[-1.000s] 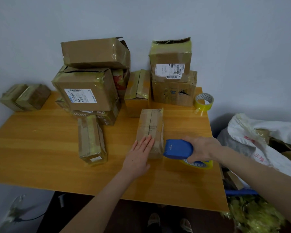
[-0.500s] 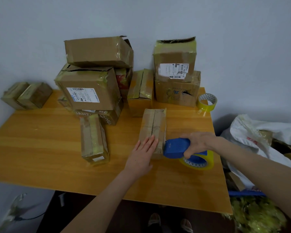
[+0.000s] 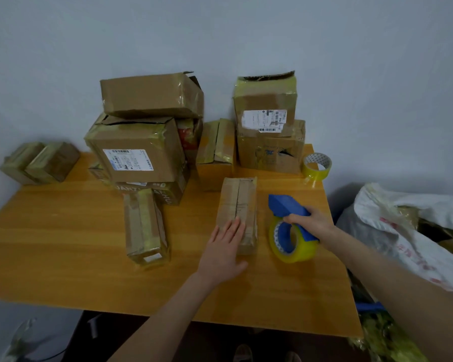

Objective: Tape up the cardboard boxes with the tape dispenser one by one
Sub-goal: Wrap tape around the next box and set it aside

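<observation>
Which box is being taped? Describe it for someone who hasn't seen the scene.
On the wooden table, look near the front edge, right of centre. The narrow box lies flat under the left hand, beside the blue tape dispenser in the right hand. Unlike its neighbours, it lacks yellowish tape.

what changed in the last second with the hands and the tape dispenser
The right hand drew the blue tape dispenser off the near end of the small box to its right and turned it, so the tape roll now shows. The left hand stayed flat on the box. The stacked boxes did not move.
</observation>
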Motion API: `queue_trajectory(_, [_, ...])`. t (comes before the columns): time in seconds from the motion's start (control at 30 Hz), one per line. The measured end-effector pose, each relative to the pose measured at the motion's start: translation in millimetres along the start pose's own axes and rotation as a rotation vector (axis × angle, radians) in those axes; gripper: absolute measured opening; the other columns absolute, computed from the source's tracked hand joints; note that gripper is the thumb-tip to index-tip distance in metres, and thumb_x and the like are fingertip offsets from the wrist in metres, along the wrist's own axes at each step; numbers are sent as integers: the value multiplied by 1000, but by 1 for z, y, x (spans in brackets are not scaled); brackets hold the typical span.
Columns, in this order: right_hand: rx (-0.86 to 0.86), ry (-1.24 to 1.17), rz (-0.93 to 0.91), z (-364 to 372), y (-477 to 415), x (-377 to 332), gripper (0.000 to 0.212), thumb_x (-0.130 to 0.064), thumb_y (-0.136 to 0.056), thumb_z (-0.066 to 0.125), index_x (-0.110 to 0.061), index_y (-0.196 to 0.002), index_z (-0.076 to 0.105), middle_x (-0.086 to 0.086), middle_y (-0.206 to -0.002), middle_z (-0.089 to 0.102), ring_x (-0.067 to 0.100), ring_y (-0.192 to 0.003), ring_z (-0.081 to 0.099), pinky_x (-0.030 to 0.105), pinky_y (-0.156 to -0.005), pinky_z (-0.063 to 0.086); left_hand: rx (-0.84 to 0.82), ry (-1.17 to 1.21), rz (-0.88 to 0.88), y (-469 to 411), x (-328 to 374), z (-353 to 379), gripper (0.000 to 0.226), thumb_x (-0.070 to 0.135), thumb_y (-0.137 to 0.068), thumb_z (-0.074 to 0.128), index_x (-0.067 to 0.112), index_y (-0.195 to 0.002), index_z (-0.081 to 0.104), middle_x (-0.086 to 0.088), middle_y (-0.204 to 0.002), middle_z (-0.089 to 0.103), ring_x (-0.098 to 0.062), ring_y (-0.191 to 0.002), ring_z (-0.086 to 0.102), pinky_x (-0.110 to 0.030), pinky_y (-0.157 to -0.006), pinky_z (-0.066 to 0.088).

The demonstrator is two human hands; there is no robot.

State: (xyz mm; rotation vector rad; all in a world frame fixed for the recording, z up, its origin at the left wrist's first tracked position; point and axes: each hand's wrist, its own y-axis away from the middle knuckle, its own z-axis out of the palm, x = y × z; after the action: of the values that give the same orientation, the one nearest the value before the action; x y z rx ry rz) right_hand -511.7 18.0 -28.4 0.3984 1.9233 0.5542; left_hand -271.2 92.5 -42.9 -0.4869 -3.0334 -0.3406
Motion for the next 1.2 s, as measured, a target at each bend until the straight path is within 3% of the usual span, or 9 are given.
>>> queue_trajectory(0.13, [-8,-348,175,17,-6,18,53,-32,-83,74,-16,-130,52,10,-106,64,31,-89,63,44,-75,55,7,48,5,1,0,0,90,50,-91,45,18,-153,-12,2,-159,-20,-14,-147,-17,-35,-119,-12])
queue_trajectory(0.3, [-40,-462,268,23,-13,30,50,-42,-89,65,-19,-132,54,11,-104,65,27,-81,63,35,-61,51,-12,67,30,0,-7,2,87,56,-92,39,20,-153,-11,3,-158,-20,-14,-147,-17,-33,-115,-15])
queue_trajectory(0.5, [36,-156,220,18,-20,30,81,-64,-81,62,-18,-145,43,11,-124,60,32,-108,59,50,-97,49,7,99,24,-2,-8,4,94,75,-75,2,23,-152,-10,9,-153,-23,-6,-141,-23,-30,-115,-16])
queue_trajectory(0.63, [51,-77,195,17,-15,29,61,-55,-93,53,-13,-137,50,16,-108,63,35,-98,61,49,-93,50,-6,160,4,-3,-7,-3,81,69,-92,20,22,-153,-4,10,-156,-15,-3,-143,-17,-31,-119,-11])
queue_trajectory(0.73, [47,73,120,9,-4,25,57,-50,-97,49,-10,-136,51,11,-91,61,28,-83,58,39,-77,48,63,350,-50,1,-12,-12,67,53,-99,32,21,-154,10,10,-160,3,-6,-147,0,-29,-120,2])
queue_trajectory(0.83, [140,376,-35,4,6,14,57,-43,-100,48,-6,-142,44,12,-122,61,30,-110,57,39,-90,45,232,491,-156,7,-22,-14,58,40,-102,36,21,-153,16,7,-160,10,-9,-147,9,-28,-117,13])
queue_trajectory(1.0, [109,548,-377,51,48,-8,55,-31,-103,42,-18,-154,26,3,-157,27,23,-127,49,34,-103,40,308,446,-185,9,-19,-7,56,45,-101,24,22,-151,12,7,-159,6,-7,-146,-1,-29,-118,7])
queue_trajectory(1.13, [14,722,-548,104,63,-8,56,-32,-105,34,-26,-156,11,0,-163,-9,21,-150,9,36,-118,28,228,346,-144,2,-7,3,69,63,-90,-7,33,-150,11,4,-157,-8,-17,-144,-14,-40,-121,4])
queue_trajectory(1.2, [-18,786,-474,112,58,-4,58,-36,-105,29,-25,-156,3,1,-160,-24,25,-145,26,36,-109,40,136,381,-185,-2,-7,7,58,53,-98,10,31,-152,10,-2,-159,-15,-22,-145,-16,-40,-120,4])
